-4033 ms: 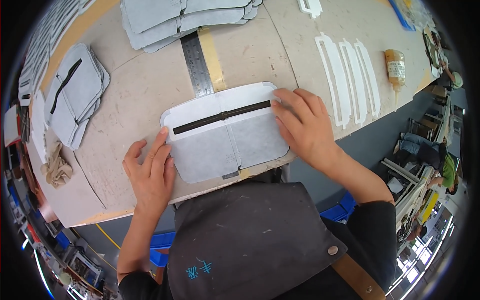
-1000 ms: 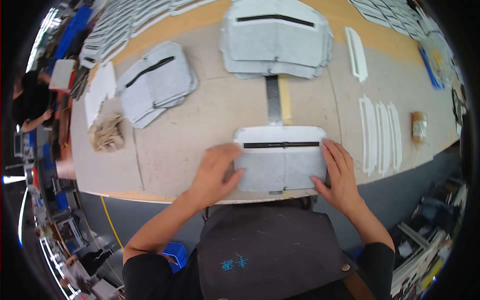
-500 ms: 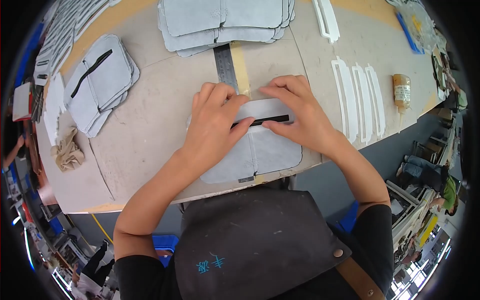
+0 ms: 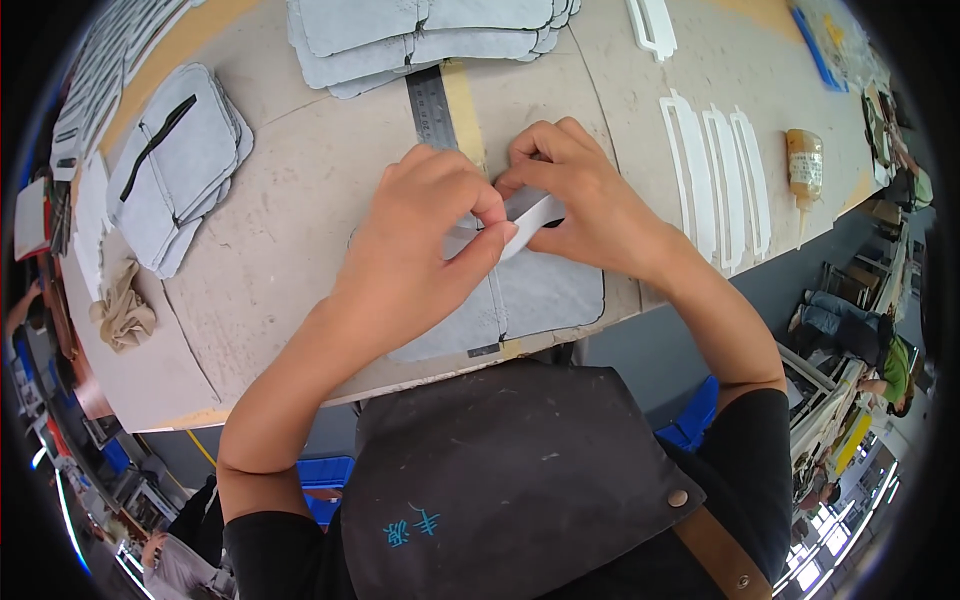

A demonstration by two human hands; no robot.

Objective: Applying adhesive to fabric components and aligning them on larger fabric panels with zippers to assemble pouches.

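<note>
A light grey fabric-like panel with rounded corners and a dark centre seam lies at the table's near edge. At its upper part a white strip curves up between my hands. My left hand pinches the strip's near end between thumb and forefinger. My right hand is closed around its other end, fingers curled, thumb low beside a small dark bit of the panel. Whether the strip is a separate piece or part of the panel, I cannot tell. My hands cover most of the panel's upper half.
A metal ruler lies beyond my hands, below a stack of grey panels. Another stack with a black strip sits left, near a crumpled cloth. White frame-shaped pieces and an amber bottle are on the right.
Both hands have closed in on the panel's upper part. The white strip now bends upward between them, and the black slot that lay in plain view is mostly hidden.
</note>
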